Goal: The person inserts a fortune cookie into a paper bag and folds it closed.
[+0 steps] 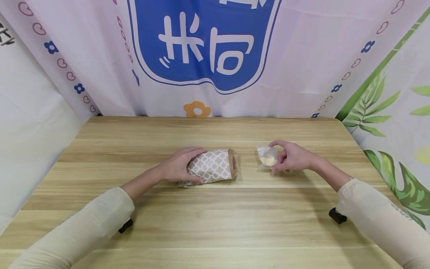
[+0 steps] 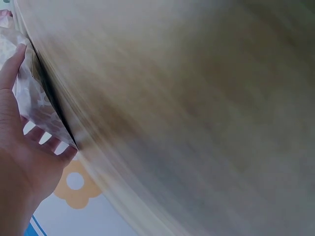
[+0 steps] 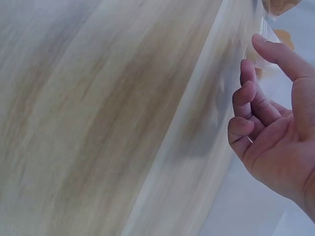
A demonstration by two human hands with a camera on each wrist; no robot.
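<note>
A brown paper bag [image 1: 212, 166] with a white lattice pattern lies on its side near the middle of the table, its opening facing right. My left hand [image 1: 179, 165] grips its closed end, thumb on the near side and fingers over the far side. In the left wrist view the patterned bag [image 2: 38, 101] sits between thumb and fingers. To the right of the bag, my right hand [image 1: 296, 157] pinches the edge of a small clear plastic packet [image 1: 267, 157] holding a pale yellow, rounded item. The right wrist view shows only part of the packet [image 3: 268, 37] beyond the fingertips.
Both hands work over a wooden table [image 1: 215, 224] with light and dark grain. A printed cloth [image 1: 295, 74] with a blue emblem hangs along the back edge. A leaf-patterned cloth [image 1: 403, 123] borders the right side.
</note>
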